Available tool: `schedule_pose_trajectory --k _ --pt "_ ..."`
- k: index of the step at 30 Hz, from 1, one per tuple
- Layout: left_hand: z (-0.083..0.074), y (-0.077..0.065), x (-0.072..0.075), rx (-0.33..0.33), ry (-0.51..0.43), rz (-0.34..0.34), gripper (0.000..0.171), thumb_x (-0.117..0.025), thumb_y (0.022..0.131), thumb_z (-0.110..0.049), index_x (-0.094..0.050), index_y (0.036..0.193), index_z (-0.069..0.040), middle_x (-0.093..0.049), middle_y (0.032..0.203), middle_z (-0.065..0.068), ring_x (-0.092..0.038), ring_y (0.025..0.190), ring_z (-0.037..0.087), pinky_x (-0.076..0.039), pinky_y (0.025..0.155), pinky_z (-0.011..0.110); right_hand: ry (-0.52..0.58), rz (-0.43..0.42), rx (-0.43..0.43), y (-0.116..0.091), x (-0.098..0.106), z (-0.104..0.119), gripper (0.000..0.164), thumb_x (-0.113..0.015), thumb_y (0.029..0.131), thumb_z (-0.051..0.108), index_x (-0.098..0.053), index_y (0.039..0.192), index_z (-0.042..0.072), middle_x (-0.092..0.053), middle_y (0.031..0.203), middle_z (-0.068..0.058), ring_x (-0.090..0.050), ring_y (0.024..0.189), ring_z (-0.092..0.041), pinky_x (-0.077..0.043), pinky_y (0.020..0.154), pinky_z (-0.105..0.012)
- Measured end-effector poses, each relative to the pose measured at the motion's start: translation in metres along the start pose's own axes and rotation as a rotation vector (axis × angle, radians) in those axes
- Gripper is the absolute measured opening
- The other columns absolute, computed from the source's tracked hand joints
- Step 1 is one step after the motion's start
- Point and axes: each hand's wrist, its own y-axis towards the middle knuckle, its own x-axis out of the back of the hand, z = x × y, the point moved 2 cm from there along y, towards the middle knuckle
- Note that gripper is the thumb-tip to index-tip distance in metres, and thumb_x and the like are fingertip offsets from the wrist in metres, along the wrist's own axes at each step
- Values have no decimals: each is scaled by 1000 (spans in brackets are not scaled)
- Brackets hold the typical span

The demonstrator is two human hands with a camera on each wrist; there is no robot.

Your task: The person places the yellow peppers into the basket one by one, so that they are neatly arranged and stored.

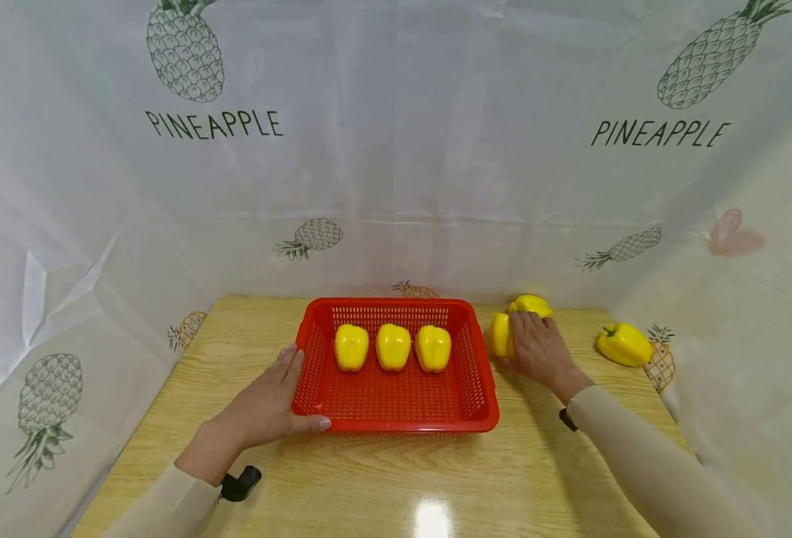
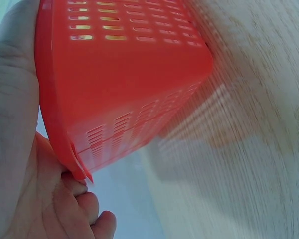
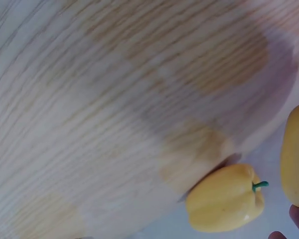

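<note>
Three yellow bell peppers stand in a row inside a red plastic basket with slotted walls. My left hand holds the basket by its near left corner, thumb along the front rim and fingers at the left side; in the left wrist view the fingertips bend at the rim. To the right of the basket, my right hand grips another yellow bell pepper, partly covered by the fingers. The right wrist view shows this held pepper at its right edge, fingertips against it.
Just behind the right hand lies a yellow bell pepper, near the back edge of the wooden table. One more bell pepper rests on its side at the table's right edge. A pineapple-printed sheet hangs around the back and sides.
</note>
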Motion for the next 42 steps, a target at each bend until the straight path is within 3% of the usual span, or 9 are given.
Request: schedule_pose_trajectory --k 6,11,15,26,33,42 --pt "0 -1 0 2 -7 -2 132 -72 83 -77 -17 163 12 -14 172 32 -20 159 50 -33 124 62 67 -137 51 1 12 1 96 -90 77 47 -40 137 -9 -59 119 -29 -60 108 -45 -57 90 -56" --pt "-2 -2 1 7 -13 3 132 -74 83 -76 -17 163 12 -14 172 32 -20 159 51 -34 123 63 141 -267 136 3 23 0 90 -85 76 41 -44 134 -13 -56 114 -28 -59 101 -44 -59 89 -54" --pt "-2 -3 1 6 -11 4 134 -71 82 -80 -17 163 12 -15 172 32 -21 159 51 -34 123 63 183 -317 167 6 33 2 87 -80 76 42 -46 134 -13 -55 113 -26 -59 98 -42 -59 89 -53" --pt "-4 -4 2 10 -7 3 134 -71 81 -81 -19 163 12 -16 172 32 -22 158 52 -34 123 63 234 -247 181 16 73 28 93 -90 75 43 -42 138 -6 -56 122 -23 -57 113 -40 -54 102 -52" --pt "-3 -3 2 18 3 9 137 -67 79 -86 -19 163 12 -15 172 32 -22 158 51 -35 123 62 216 -264 258 28 101 60 94 -92 75 44 -43 137 -7 -58 120 -23 -58 115 -40 -52 105 -51" --pt "-2 1 1 22 16 15 139 -66 78 -87 -18 163 11 -15 172 32 -22 158 52 -35 122 63 216 -246 350 52 126 110 85 -84 83 52 -45 134 -4 -61 119 -19 -60 113 -35 -54 104 -45"
